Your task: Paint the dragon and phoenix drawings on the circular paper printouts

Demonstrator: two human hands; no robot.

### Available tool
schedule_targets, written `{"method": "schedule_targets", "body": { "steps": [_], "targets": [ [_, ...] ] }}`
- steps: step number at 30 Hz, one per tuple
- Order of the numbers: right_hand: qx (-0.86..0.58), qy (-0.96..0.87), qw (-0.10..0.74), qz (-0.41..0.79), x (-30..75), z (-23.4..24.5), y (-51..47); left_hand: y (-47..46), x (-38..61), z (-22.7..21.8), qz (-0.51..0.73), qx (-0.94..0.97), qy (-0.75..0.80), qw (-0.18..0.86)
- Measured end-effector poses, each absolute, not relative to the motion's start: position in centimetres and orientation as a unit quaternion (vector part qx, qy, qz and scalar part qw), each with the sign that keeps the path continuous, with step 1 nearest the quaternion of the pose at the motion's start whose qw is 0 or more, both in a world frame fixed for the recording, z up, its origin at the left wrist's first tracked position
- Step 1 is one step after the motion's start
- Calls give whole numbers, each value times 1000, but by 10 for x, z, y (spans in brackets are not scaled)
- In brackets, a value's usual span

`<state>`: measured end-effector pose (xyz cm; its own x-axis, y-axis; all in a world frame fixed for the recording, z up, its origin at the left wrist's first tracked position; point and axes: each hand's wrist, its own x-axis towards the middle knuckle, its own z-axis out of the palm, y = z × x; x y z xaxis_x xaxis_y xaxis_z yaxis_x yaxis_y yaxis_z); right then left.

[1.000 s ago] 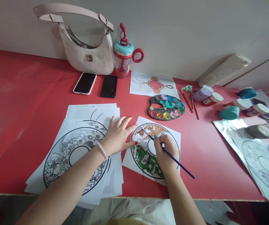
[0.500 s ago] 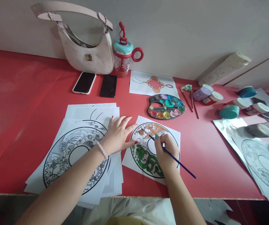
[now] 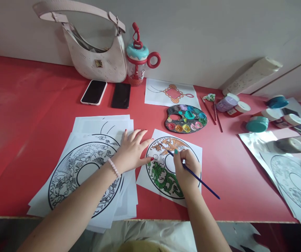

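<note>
My right hand [image 3: 186, 168] is closed on a thin blue paintbrush [image 3: 203, 182], its tip on the orange bird at the top of a round dragon picture [image 3: 163, 168]. That sheet lies on the red table [image 3: 21, 105] near the front edge, with a green dragon painted at its lower left. My left hand [image 3: 131, 150] lies flat with fingers spread, on the left edge of that sheet and on a stack of uncoloured round-pattern sheets [image 3: 84, 168]. A pink bead bracelet is on the left wrist.
A paint palette [image 3: 186, 119] sits behind the picture, with a coloured knot drawing [image 3: 171, 93] beyond it. Two phones [image 3: 94, 92], a pale handbag [image 3: 95, 56] and a cup [image 3: 138, 59] stand by the wall. Brushes, paint jars [image 3: 257, 124] and more sheets [image 3: 292, 182] lie at right.
The brush tip has shifted slightly right and down on the orange bird. My left hand has stayed put. The view has tilted a little.
</note>
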<state>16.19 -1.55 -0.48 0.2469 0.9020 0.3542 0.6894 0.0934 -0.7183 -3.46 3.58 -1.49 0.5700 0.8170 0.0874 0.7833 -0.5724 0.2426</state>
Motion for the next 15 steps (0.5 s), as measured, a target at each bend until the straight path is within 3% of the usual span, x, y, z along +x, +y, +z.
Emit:
{"method": "schedule_targets", "body": {
  "steps": [15],
  "targets": [
    [-642, -606, 452, 127, 162, -5, -16, 36, -35, -15, 96, 879, 457, 95]
  ]
}}
